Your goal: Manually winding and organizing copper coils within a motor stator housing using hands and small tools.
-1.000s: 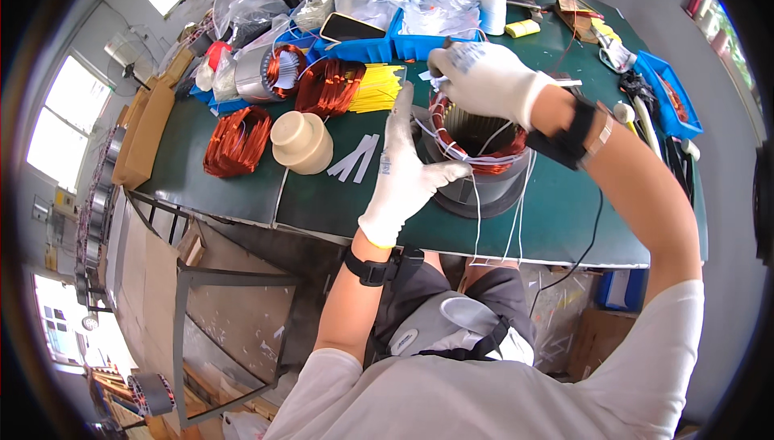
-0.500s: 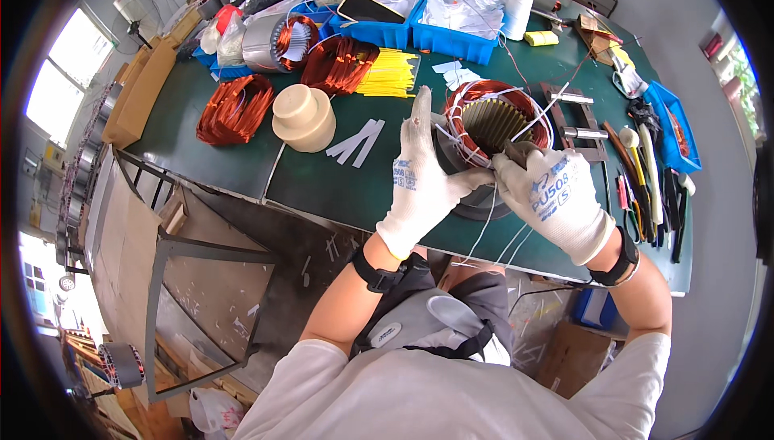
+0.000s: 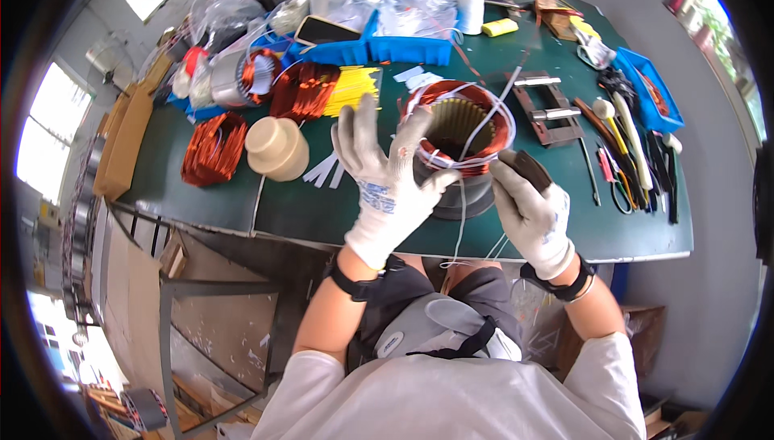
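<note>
A motor stator (image 3: 453, 124) stands upright on the green table in front of me, with copper windings and white lacing cord around its top rim. My left hand (image 3: 381, 186), in a white glove, is open at the stator's left side, fingers spread, and its thumb is by the near rim. At the near right of the stator, my gloved right hand (image 3: 534, 218) is closed on a dark flat piece (image 3: 530, 168), partly hidden by the fingers. White cord (image 3: 461, 218) hangs from the near rim over the table edge.
Left of the stator are a cream plastic cylinder (image 3: 276, 150), copper coil bundles (image 3: 214, 148) and yellow strips (image 3: 352, 88). A metal frame (image 3: 550, 110), hand tools (image 3: 625, 166) and a blue bin (image 3: 651, 89) lie to the right. Behind stand more blue bins (image 3: 411, 50) and a thread spool (image 3: 471, 6).
My right hand has drawn back from the stator's rim, and the dark flat piece shows more. My left hand's fingers have spread beside the rim. The whole view has shifted.
</note>
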The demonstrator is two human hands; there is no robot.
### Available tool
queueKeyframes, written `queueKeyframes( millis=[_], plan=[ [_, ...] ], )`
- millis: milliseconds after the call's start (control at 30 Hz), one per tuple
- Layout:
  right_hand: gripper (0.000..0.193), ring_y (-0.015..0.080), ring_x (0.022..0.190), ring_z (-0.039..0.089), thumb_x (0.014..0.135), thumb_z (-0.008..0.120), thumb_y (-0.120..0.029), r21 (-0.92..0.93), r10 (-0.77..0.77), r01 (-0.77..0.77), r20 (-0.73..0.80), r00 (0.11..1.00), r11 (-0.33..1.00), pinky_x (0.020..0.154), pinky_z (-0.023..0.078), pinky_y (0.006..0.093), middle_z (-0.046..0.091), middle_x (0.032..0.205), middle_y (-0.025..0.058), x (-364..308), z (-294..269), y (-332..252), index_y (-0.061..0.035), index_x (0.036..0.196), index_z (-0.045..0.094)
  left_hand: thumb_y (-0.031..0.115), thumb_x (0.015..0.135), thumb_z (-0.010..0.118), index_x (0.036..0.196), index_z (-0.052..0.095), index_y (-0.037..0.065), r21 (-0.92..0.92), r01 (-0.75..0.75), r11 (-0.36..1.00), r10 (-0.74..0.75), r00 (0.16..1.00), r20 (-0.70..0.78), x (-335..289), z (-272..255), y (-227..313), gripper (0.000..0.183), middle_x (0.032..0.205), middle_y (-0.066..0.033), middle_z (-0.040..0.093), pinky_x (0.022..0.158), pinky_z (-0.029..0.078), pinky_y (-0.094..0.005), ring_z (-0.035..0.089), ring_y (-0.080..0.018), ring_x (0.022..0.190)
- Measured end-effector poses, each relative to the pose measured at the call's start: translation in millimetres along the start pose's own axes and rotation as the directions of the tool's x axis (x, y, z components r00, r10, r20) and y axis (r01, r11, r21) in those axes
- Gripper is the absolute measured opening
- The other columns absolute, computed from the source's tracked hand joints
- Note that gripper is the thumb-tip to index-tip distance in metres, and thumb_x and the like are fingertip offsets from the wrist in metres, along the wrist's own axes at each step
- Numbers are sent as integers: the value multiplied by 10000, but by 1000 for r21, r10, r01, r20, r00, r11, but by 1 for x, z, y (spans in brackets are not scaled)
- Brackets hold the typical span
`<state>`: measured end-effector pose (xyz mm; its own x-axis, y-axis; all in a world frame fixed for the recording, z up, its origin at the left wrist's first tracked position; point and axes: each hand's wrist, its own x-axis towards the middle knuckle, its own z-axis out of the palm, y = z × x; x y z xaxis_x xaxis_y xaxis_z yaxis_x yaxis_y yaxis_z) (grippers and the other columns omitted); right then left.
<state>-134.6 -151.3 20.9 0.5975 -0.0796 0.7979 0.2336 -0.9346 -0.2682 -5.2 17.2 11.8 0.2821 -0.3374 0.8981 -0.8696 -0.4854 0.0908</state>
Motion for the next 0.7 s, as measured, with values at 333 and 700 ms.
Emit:
queueKeyframes(
  millis=[333,700],
  plan=[
    [243,184,662,650,829,773,-233,293,585,-590,116,803,752,638,501,291,715,779,99,-20,-1,16,-17,932,731,61,822,720,1023,734,129,-567,-38,823,337,836,433,30,-1,-10,213,1008,-31,724,1032,444,-459,655,-247,952],
    [304,88,623,570,762,856,-257,603,718,-720,326,615,343,580,466,262,650,675,34,-11,20,46,-8,787,684,66,792,756,941,766,59,-532,89,842,282,768,575,33,-1,-15,150,980,-81,728,1016,448,-446,653,-264,978]
  ],
)
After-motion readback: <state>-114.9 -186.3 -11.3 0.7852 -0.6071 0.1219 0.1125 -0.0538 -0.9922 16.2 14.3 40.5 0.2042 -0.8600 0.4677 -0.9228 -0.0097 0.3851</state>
